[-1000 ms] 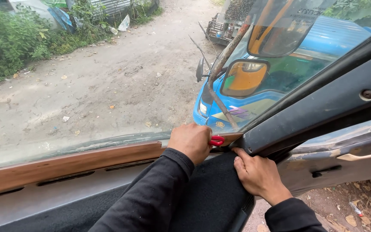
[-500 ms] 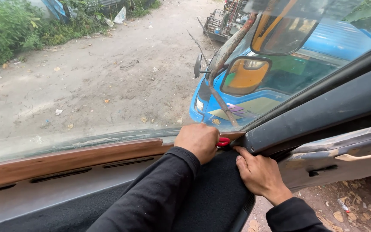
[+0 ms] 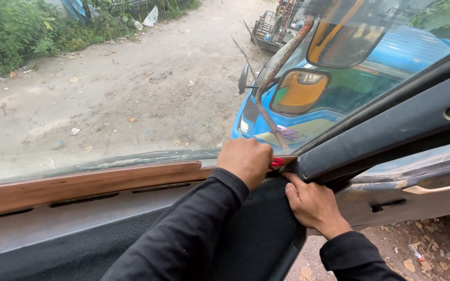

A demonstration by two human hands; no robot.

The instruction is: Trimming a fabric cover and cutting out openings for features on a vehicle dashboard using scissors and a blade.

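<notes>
My left hand (image 3: 246, 160) grips a red tool (image 3: 277, 162) in the tight windshield corner, right hand (image 3: 313, 204) fingers pressing the black mat (image 3: 256, 234) edge.

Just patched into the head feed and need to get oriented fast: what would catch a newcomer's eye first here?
Two bare hands meet at the corner where dashboard and windscreen pillar join: the left hand closed around a small red-handled tool, the right hand pressing the edge of the black carpet-like dashboard mat. Along the glass runs a brown wood-look dashboard trim strip. Outside, a bright blue vehicle stands close, on a dirt road.
</notes>
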